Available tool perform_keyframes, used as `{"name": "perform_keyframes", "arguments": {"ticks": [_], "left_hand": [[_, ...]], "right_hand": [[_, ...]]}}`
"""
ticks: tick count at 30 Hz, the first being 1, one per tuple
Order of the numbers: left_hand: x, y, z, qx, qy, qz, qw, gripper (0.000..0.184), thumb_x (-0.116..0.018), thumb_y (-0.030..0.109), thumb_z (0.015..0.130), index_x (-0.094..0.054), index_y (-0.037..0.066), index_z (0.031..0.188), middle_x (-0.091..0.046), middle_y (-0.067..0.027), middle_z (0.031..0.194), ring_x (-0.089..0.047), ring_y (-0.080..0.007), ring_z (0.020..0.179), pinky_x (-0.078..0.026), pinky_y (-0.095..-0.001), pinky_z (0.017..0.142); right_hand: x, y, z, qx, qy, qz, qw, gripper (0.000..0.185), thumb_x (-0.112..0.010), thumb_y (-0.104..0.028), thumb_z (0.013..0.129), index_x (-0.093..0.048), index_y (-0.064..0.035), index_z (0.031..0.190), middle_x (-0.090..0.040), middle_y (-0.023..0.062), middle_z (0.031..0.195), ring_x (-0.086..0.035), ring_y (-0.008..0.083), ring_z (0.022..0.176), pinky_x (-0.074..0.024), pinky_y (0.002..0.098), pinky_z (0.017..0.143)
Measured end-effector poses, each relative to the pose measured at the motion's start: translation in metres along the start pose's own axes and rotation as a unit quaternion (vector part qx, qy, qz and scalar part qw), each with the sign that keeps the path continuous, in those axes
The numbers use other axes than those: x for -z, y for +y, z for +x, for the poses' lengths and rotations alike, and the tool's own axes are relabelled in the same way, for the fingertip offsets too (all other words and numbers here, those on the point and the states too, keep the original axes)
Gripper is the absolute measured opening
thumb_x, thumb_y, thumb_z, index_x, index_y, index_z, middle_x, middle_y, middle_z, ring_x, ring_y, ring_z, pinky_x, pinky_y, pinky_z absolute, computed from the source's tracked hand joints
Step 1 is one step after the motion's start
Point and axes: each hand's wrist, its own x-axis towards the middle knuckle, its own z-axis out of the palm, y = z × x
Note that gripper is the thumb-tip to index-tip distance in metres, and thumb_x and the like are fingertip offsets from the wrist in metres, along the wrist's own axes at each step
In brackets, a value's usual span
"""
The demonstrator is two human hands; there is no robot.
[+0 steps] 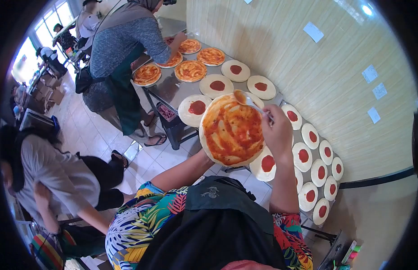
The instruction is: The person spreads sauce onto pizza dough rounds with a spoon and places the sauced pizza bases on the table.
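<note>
A round pizza base (231, 130) spread with red-orange sauce is held up in front of me, over the table's near edge. My left hand (208, 158) supports it from below, its fingers hidden under the dough. In my right hand (277, 130) is a spoon (251, 102), closed in the fingers at the handle. The spoon's bowl, coated in sauce, rests at the far rim of the base. Close by on the table lie dough rounds with an unspread dab of sauce, such as a round (192, 110) to the left and another round (263, 165) partly under my right forearm.
Several sauce-dabbed rounds (303, 155) line the metal table (166, 92) to the right. Sauced bases (191, 71) lie at the far left end, where a co-worker (123, 49) reaches over them. Another person (60, 171) is at my left. A panelled wall (344, 90) borders the table.
</note>
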Motion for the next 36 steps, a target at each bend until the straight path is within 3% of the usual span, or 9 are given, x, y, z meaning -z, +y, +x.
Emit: {"name": "perform_keyframes", "arguments": {"ticks": [3, 6, 10, 15, 17, 23, 25, 28, 36], "left_hand": [[0.002, 0.003, 0.001, 0.005, -0.001, -0.008, 1.0, 0.056, -0.046, 0.043, 0.101, -0.038, 0.011, 0.146, -0.047, -0.0147, 0.144, -0.053, -0.0286, 0.127, -0.045, -0.0468, 0.107], [0.014, 0.004, 0.004, 0.009, -0.001, 0.0, 1.0, 0.054, -0.043, 0.043, 0.101, -0.04, 0.011, 0.144, -0.048, -0.0148, 0.143, -0.053, -0.0293, 0.127, -0.045, -0.0472, 0.106], [0.012, 0.007, 0.004, 0.017, 0.036, 0.003, 0.999, 0.053, -0.042, 0.043, 0.102, -0.04, 0.011, 0.144, -0.049, -0.0147, 0.143, -0.054, -0.0293, 0.126, -0.045, -0.0473, 0.106], [0.008, 0.011, 0.004, 0.034, 0.087, 0.003, 0.996, 0.051, -0.04, 0.042, 0.102, -0.041, 0.011, 0.143, -0.049, -0.0146, 0.142, -0.055, -0.0293, 0.125, -0.046, -0.0474, 0.106], [0.007, 0.009, 0.005, 0.042, 0.099, 0.0, 0.994, 0.051, -0.04, 0.042, 0.102, -0.041, 0.011, 0.143, -0.05, -0.0146, 0.142, -0.055, -0.0293, 0.125, -0.046, -0.0475, 0.106], [-0.002, 0.012, 0.007, 0.049, 0.125, 0.024, 0.991, 0.046, -0.041, 0.039, 0.102, -0.045, 0.011, 0.139, -0.055, -0.0144, 0.135, -0.06, -0.0292, 0.118, -0.05, -0.0495, 0.101], [0.0, 0.012, 0.006, 0.04, 0.156, 0.044, 0.986, 0.046, -0.042, 0.038, 0.102, -0.047, 0.009, 0.137, -0.057, -0.0146, 0.132, -0.061, -0.0291, 0.115, -0.051, -0.0496, 0.099], [0.004, 0.009, 0.008, 0.044, 0.14, 0.077, 0.986, 0.045, -0.042, 0.038, 0.102, -0.047, 0.009, 0.136, -0.057, -0.0146, 0.132, -0.062, -0.0292, 0.115, -0.052, -0.0491, 0.098], [0.005, 0.008, 0.012, 0.038, 0.116, 0.039, 0.992, 0.045, -0.042, 0.034, 0.104, -0.044, 0.009, 0.14, -0.054, -0.014, 0.137, -0.058, -0.0276, 0.121, -0.049, -0.0459, 0.102]], "right_hand": [[-0.005, 0.001, -0.009, -0.09, -0.026, 0.022, 0.995, 0.011, -0.058, -0.006, 0.088, -0.06, -0.0034, 0.098, -0.066, 0.0134, 0.09, -0.069, 0.0278, 0.076, -0.0527, 0.0374, 0.066], [-0.026, -0.018, -0.021, -0.035, -0.059, 0.162, 0.984, 0.011, -0.061, -0.006, 0.085, -0.062, -0.0046, 0.096, -0.066, 0.0125, 0.087, -0.068, 0.0259, 0.076, -0.0525, 0.0358, 0.066], [-0.005, -0.007, -0.029, 0.006, -0.16, 0.15, 0.976, 0.01, -0.062, 0.001, 0.083, -0.062, -0.001, 0.093, -0.063, 0.0084, 0.084, -0.066, 0.0152, 0.078, -0.0516, 0.0279, 0.068], [-0.013, 0.026, -0.01, -0.07, -0.11, 0.083, 0.988, 0.01, -0.064, -0.005, 0.083, -0.063, -0.0037, 0.093, -0.066, 0.0087, 0.086, -0.067, 0.022, 0.075, -0.0522, 0.031, 0.068], [-0.031, 0.015, -0.001, -0.007, -0.084, 0.223, 0.971, 0.01, -0.064, -0.006, 0.084, -0.063, -0.0033, 0.093, -0.066, 0.0091, 0.087, -0.067, 0.0222, 0.075, -0.0521, 0.0313, 0.068], [-0.005, 0.012, -0.009, 0.043, -0.2, 0.173, 0.963, 0.011, -0.063, -0.004, 0.081, -0.062, -0.0028, 0.092, -0.064, 0.009, 0.084, -0.065, 0.0228, 0.072, -0.0512, 0.0321, 0.066], [-0.003, 0.015, -0.01, 0.02, -0.233, 0.19, 0.954, 0.01, -0.061, 0.003, 0.082, -0.063, 0.0007, 0.092, -0.061, 0.0078, 0.084, -0.063, 0.0148, 0.076, -0.0482, 0.0262, 0.066], [-0.021, 0.0, 0.002, 0.017, -0.162, 0.182, 0.97, 0.01, -0.063, -0.005, 0.082, -0.062, -0.0041, 0.092, -0.065, 0.0098, 0.084, -0.067, 0.0251, 0.073, -0.0519, 0.0337, 0.066], [-0.01, -0.009, 0.009, -0.011, -0.098, 0.077, 0.992, 0.009, -0.062, -0.007, 0.085, -0.062, -0.0052, 0.093, -0.065, 0.0108, 0.087, -0.068, 0.0265, 0.073, -0.0521, 0.0363, 0.065]]}}
